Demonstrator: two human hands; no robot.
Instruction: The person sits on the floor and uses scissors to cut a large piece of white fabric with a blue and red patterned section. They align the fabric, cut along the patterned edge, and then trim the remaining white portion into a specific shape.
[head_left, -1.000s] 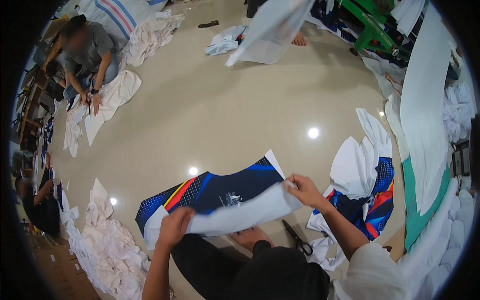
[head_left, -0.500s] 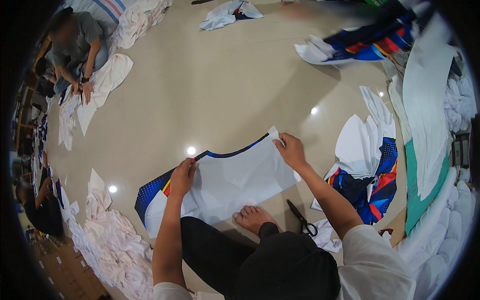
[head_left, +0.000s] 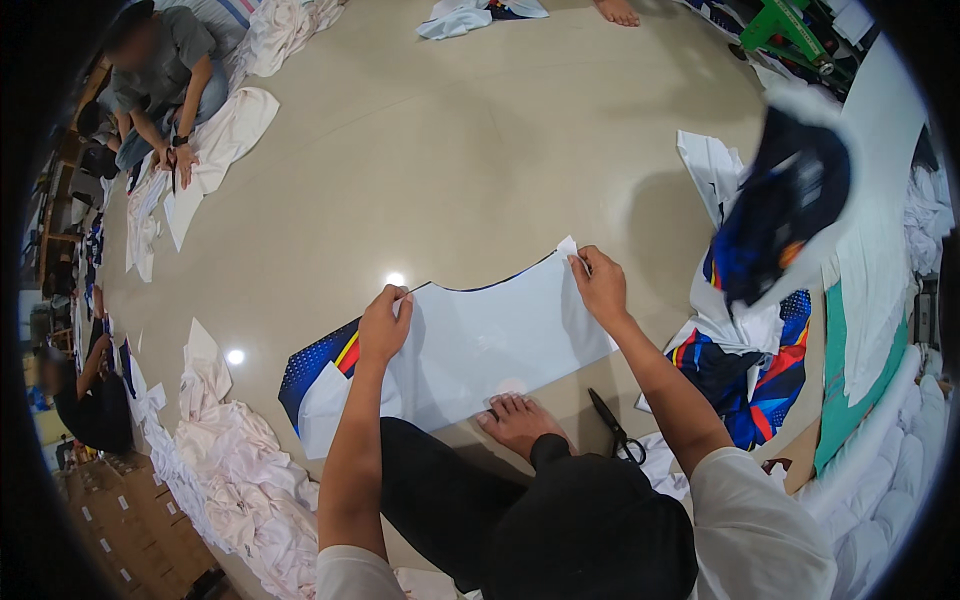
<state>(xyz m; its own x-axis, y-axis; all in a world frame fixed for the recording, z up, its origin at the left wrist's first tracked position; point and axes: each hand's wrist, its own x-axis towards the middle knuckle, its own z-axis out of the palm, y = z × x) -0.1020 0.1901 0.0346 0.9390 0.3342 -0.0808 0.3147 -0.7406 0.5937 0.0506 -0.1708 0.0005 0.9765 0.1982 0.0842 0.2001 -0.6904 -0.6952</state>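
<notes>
Beyond and left of the black scissors (head_left: 611,422), the left hand (head_left: 385,323) and right hand (head_left: 602,288) pinch the far edge of the fabric panel (head_left: 485,340), probably best tensioned evenly to lie smooth.

White fabric (head_left: 470,350) hides most of the patterned panel (head_left: 312,378) beneath it. At right, a blurred navy piece (head_left: 785,200), probably cloth, covers part of a colourful pile (head_left: 778,385). The upper edge cuts off a bare foot (head_left: 618,13) and a green frame (head_left: 785,30).
</notes>
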